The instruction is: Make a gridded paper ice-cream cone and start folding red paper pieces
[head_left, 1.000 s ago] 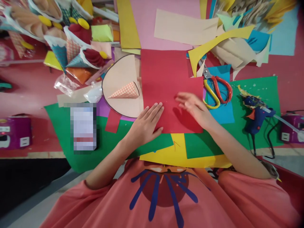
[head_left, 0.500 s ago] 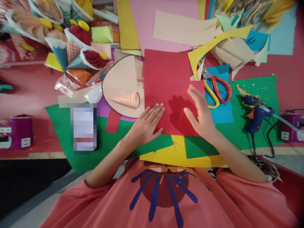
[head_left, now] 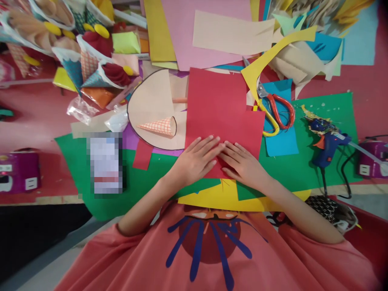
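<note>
A red paper sheet (head_left: 218, 101) with a step cut from its upper right corner lies before me. My left hand (head_left: 197, 159) rests flat on its lower part, fingers stretched out. Beside it my right hand (head_left: 244, 163) also lies flat on the sheet, and the fingertips of both hands meet. To the left, a rounded cream card (head_left: 151, 91) with a black outline is partly covered by the red sheet. On that card is a small checkered paper cone (head_left: 160, 126). Yellow paper (head_left: 209, 198) shows below the hands.
Scissors (head_left: 280, 115) with red and yellow handles lie on blue paper to the right. Farther right sits a blue glue gun (head_left: 325, 147) on green paper (head_left: 339, 109). A pixelated phone (head_left: 106, 163) lies left. Paper cones (head_left: 100, 72) crowd the upper left; paper scraps (head_left: 294, 66) pile upper right.
My right hand has come down from above the sheet and moved left to lie against my left hand. My left hand has slid slightly right. The red sheet has tilted and shifted slightly.
</note>
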Motion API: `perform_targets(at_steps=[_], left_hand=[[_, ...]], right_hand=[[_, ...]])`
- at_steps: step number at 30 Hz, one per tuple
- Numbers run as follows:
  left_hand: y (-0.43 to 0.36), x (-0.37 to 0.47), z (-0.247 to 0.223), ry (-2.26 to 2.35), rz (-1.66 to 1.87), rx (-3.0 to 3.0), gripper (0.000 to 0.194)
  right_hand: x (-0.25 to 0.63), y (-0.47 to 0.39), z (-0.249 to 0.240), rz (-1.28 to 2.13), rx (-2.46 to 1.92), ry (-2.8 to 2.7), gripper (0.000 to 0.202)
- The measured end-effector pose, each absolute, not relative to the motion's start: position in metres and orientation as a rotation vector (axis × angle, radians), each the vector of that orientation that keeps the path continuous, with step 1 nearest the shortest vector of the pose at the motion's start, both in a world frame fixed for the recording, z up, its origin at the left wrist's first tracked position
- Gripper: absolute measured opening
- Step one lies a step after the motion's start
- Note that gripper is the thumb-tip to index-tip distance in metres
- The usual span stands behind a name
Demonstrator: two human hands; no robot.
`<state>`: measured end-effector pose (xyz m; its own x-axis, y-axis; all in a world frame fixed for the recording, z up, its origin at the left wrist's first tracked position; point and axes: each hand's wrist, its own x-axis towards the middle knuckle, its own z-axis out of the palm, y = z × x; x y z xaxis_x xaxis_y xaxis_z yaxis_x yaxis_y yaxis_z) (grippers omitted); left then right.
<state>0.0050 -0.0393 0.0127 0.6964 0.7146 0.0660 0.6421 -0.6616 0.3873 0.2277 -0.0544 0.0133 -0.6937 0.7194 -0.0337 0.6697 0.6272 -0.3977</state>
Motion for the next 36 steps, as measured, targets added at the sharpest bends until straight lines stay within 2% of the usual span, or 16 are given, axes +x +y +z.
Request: perform_targets(at_steps=[5,8,10,13,15,19,22,26,32,36], left_hand=[[-0.038,0.000,0.010,1.672,0.400,2.371,0.059],[-0.045,-0.009,0.016,1.463,0.392,2.425,0.056],[-0.052,-0.015,0.021,1.196,0.326,2.507,0.054],[-0.060,-0.022,0.024,0.988,0.248,2.581,0.064],[-0.064,-0.025,0.023,0.950,0.217,2.603,0.071],[-0.068,-0.028,0.020,0.959,0.202,2.597,0.068],[-0.068,-0.030,0.022,0.959,0.200,2.598,0.059],[-0.064,-0.039,0.028,0.947,0.233,2.576,0.046],[-0.052,-0.050,0.033,1.028,0.465,2.464,0.028],[-0.049,-0.049,0.033,1.141,0.526,2.386,0.028]], right_hand=[[0.233,-0.053,0.019,0.578,-1.122,-2.754,0.044],[0.238,-0.058,0.025,0.469,-1.128,-2.758,0.045],[0.242,-0.063,0.029,0.445,-1.146,-2.767,0.055],[0.250,-0.071,0.031,0.482,-1.193,-2.797,0.078],[0.254,-0.074,0.030,0.486,-1.218,-2.813,0.082],[0.260,-0.075,0.030,0.442,-1.182,-2.847,0.070],[0.263,-0.072,0.036,0.451,-1.099,-2.868,0.060],[0.271,-0.066,0.045,0.592,-1.101,-2.818,0.046],[0.285,-0.058,0.054,0.802,-1.244,-2.683,0.040],[0.287,-0.058,0.055,0.912,-1.397,-2.452,0.032]])
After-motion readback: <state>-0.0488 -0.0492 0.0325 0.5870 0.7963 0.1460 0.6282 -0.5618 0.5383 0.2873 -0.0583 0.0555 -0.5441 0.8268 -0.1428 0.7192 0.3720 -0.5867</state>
